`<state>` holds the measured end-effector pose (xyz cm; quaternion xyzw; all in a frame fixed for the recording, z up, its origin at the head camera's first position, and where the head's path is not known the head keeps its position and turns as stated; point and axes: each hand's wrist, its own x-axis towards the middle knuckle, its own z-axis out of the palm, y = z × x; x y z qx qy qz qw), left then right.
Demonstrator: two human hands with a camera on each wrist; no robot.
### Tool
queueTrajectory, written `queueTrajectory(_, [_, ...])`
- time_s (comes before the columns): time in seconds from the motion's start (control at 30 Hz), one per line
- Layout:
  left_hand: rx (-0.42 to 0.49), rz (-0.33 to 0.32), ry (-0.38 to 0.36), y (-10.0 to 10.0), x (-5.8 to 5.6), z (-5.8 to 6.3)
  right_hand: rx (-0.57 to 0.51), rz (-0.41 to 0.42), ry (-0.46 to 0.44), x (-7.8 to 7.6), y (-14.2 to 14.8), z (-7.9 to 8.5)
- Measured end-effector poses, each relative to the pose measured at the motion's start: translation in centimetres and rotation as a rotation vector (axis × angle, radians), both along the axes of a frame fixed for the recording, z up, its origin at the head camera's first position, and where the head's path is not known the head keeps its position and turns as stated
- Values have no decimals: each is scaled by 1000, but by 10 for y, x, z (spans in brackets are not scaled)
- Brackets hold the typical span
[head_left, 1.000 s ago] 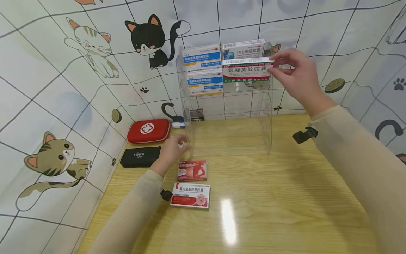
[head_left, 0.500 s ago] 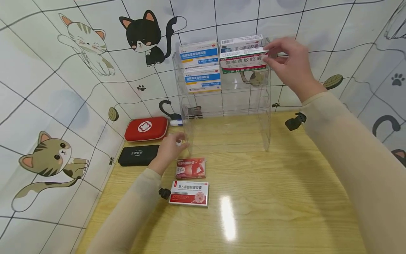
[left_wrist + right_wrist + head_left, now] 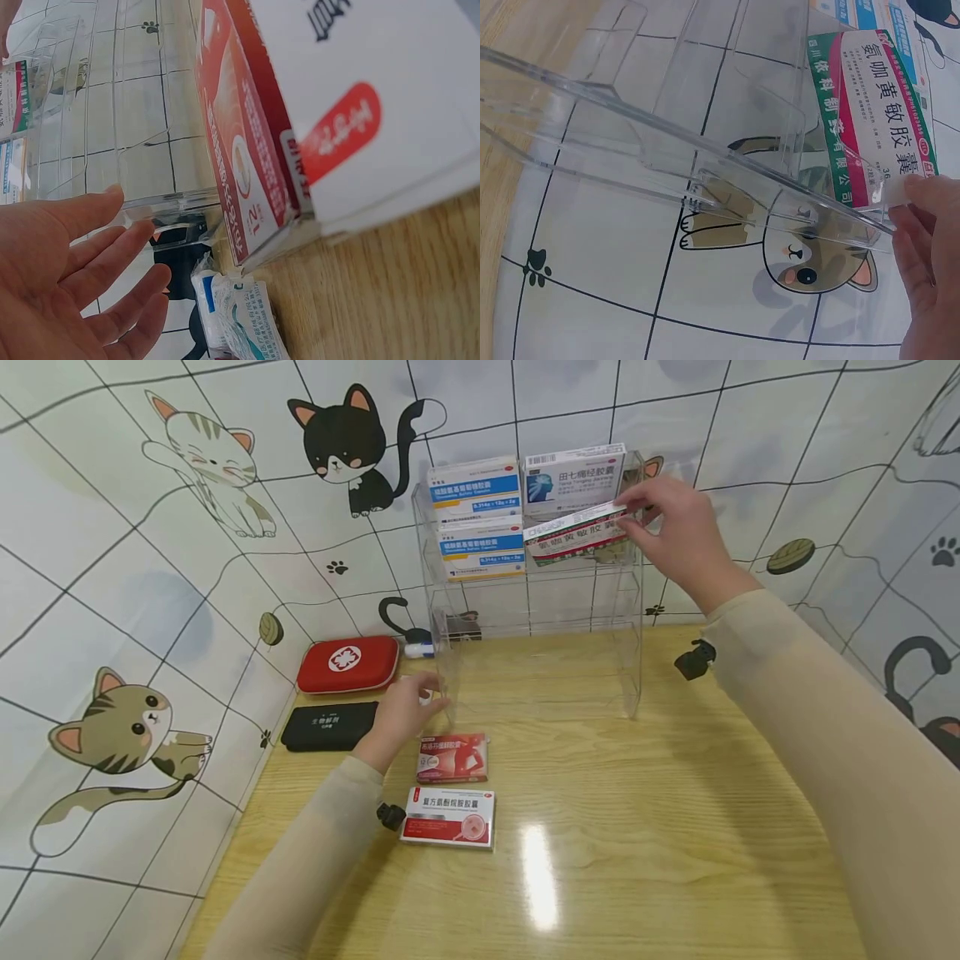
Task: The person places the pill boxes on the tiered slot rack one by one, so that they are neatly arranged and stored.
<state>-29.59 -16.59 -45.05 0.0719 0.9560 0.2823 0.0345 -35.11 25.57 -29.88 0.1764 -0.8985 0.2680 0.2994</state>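
My right hand (image 3: 675, 531) pinches the right end of a white, red and green medicine box (image 3: 576, 533) over the upper part of a clear acrylic rack (image 3: 536, 714). The box tilts, its right end higher. In the right wrist view, thumb and fingers grip the medicine box (image 3: 874, 120) beside the rack's side panel. Behind it stands a grey-white medicine box (image 3: 573, 481). Two blue-and-white medicine boxes stand on the rack's left half, one upper (image 3: 475, 492), one lower (image 3: 482, 552). My left hand (image 3: 401, 714) holds the rack's left edge low down, between thumb and fingers (image 3: 135, 229).
A red medicine box (image 3: 452, 757) and a white-and-red one (image 3: 448, 818) lie on the wooden table (image 3: 637, 860) in front of the rack. At left are a red first-aid case (image 3: 348, 667), a black case (image 3: 330, 727) and a small white-and-blue item (image 3: 418, 650). Cat-patterned walls enclose the table.
The white, red and green medicine box has come down from in front of the grey-white box and tipped, its left end lower. My left hand stays at the rack's edge.
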Motion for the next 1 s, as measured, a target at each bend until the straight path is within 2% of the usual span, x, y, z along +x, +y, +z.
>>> queueTrajectory(0.23, [-6, 8, -8, -2, 1, -2, 117, -45, 41, -2, -3, 0])
queueTrajectory(0.4, [-6, 4, -5, -3, 1, -4, 96, -88, 64, -2, 0, -7])
queueTrajectory(0.53, [-10, -1, -9, -3, 1, -5, 69, -82, 86, -2, 4, -14])
queueTrajectory(0.63, [-11, -2, -5, -3, 1, -5, 9, -71, 106, 4, 4, -21])
queueTrajectory(0.8, [-5, -3, 7, -3, -1, -4, -85, 4, 152, 25, -9, -40])
queueTrajectory(1.0, [-2, 2, 4, -2, -4, -5, -108, 177, 186, 55, -47, -75])
